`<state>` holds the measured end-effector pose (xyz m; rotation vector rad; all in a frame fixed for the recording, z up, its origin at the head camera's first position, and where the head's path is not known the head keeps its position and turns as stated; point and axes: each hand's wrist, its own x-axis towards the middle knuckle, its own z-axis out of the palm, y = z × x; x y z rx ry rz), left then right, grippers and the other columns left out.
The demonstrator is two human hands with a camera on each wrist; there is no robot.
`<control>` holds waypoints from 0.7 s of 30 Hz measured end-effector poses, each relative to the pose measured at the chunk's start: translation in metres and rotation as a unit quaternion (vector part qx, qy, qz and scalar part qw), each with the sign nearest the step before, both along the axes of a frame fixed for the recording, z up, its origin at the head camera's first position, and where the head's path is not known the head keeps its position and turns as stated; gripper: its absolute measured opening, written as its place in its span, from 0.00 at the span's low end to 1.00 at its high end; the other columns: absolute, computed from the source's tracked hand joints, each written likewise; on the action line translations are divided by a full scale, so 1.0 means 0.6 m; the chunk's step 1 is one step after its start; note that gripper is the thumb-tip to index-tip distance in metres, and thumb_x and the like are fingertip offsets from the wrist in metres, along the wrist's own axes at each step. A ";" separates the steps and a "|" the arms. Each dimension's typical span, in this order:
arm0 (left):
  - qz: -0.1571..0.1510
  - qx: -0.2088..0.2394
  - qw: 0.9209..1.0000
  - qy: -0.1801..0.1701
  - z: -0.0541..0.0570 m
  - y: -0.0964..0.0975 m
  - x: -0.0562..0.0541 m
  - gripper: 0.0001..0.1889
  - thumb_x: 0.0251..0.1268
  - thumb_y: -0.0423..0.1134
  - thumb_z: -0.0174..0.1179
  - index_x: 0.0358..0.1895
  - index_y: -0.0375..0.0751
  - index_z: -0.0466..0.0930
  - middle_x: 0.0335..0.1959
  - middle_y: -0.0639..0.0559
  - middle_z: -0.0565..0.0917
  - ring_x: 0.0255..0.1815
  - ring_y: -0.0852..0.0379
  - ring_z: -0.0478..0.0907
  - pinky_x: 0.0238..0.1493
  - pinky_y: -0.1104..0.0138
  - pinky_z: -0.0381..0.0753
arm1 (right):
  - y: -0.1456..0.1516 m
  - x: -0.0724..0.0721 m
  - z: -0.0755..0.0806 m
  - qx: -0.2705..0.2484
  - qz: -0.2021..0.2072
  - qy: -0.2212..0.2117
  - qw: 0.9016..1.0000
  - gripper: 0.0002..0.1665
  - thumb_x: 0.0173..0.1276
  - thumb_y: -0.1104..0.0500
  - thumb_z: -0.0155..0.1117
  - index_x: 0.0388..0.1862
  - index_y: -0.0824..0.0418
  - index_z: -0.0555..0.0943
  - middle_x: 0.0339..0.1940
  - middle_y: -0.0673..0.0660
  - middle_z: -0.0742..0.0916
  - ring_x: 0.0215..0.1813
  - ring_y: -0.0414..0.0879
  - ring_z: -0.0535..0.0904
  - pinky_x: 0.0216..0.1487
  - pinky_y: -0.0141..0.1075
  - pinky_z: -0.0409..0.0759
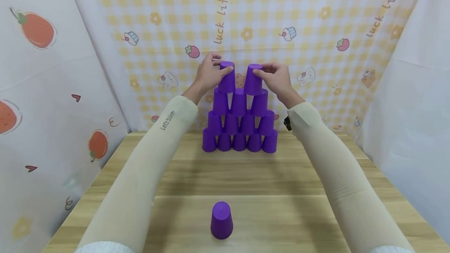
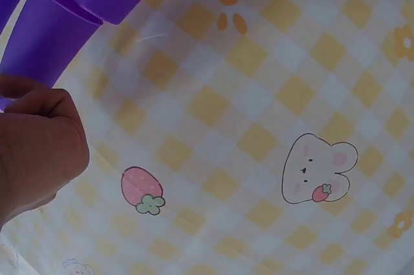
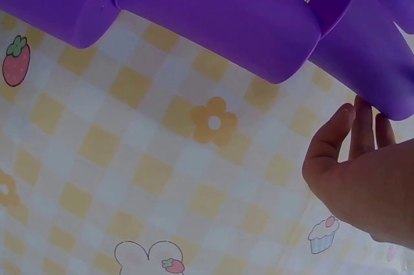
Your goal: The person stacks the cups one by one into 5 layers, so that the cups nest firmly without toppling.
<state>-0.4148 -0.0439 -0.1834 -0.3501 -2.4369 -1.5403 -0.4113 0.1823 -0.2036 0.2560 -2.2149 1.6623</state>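
Observation:
Upside-down purple cups stand in a stepped pyramid, its lower rows [image 1: 239, 143] of several cups each. Three cups [image 1: 239, 104] form the row under the top. My left hand [image 1: 208, 74] pinches the left top cup [image 1: 226, 83] near its upper end, thumb across the front. On the other side, my right hand [image 1: 279, 81] holds the right top cup [image 1: 252, 83] between thumb and fingers; this cup leans slightly. A gap separates the two. Both wrist views show a held cup close up, its rim against the cup below.
One more upside-down purple cup [image 1: 222, 221] stands alone near the front of the wooden table [image 1: 281, 214]. Close behind the pyramid hangs a yellow checked cloth [image 1: 147, 69]. White cloth walls [image 1: 415, 100] flank the table on both sides.

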 end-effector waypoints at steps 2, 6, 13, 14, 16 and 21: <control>-0.002 -0.006 1.000 0.000 -0.005 -0.001 0.001 0.32 0.65 0.50 0.66 0.67 0.44 0.64 0.69 0.48 0.73 0.67 0.53 0.73 0.58 0.62 0.78 | 0.001 0.000 -0.002 -0.001 0.001 0.000 1.000 0.25 0.63 0.51 0.73 0.55 0.64 0.82 0.47 0.53 0.86 0.52 0.45 0.80 0.58 0.37 0.75; 0.001 -0.020 1.000 0.002 -0.015 -0.005 0.002 0.32 0.66 0.50 0.66 0.67 0.42 0.64 0.69 0.46 0.73 0.68 0.51 0.71 0.61 0.61 0.76 | 0.002 0.002 -0.003 -0.005 0.010 -0.003 1.000 0.26 0.63 0.52 0.73 0.56 0.64 0.82 0.49 0.56 0.86 0.54 0.46 0.81 0.60 0.37 0.76; 0.019 -0.060 0.998 0.011 -0.027 -0.028 0.006 0.45 0.60 0.54 0.69 0.76 0.50 0.56 0.74 0.50 0.67 0.75 0.50 0.62 0.71 0.57 0.65 | 0.007 0.013 -0.006 0.036 0.002 0.007 0.999 0.33 0.63 0.51 0.73 0.63 0.64 0.77 0.61 0.58 0.83 0.59 0.50 0.79 0.62 0.40 0.75; 0.023 -0.062 0.998 0.013 -0.030 -0.032 0.008 0.46 0.59 0.55 0.70 0.77 0.52 0.54 0.75 0.51 0.65 0.75 0.51 0.60 0.72 0.56 0.63 | 0.009 0.017 -0.008 0.044 -0.001 0.014 0.999 0.34 0.63 0.51 0.73 0.64 0.64 0.76 0.62 0.59 0.82 0.60 0.52 0.78 0.62 0.41 0.75; 0.028 -0.060 0.998 0.021 -0.039 -0.041 0.011 0.47 0.59 0.55 0.70 0.78 0.54 0.54 0.76 0.54 0.63 0.77 0.51 0.58 0.73 0.56 0.61 | 0.016 0.026 -0.014 0.058 -0.008 0.028 0.998 0.35 0.63 0.50 0.72 0.65 0.64 0.76 0.64 0.60 0.81 0.61 0.54 0.77 0.63 0.42 0.74; 0.030 -0.041 0.996 0.071 -0.067 -0.054 0.029 0.46 0.59 0.53 0.71 0.77 0.48 0.56 0.75 0.53 0.64 0.75 0.50 0.59 0.72 0.57 0.60 | 0.024 0.051 -0.038 0.100 -0.023 0.052 0.993 0.36 0.63 0.50 0.71 0.66 0.63 0.75 0.67 0.60 0.78 0.64 0.59 0.72 0.63 0.48 0.70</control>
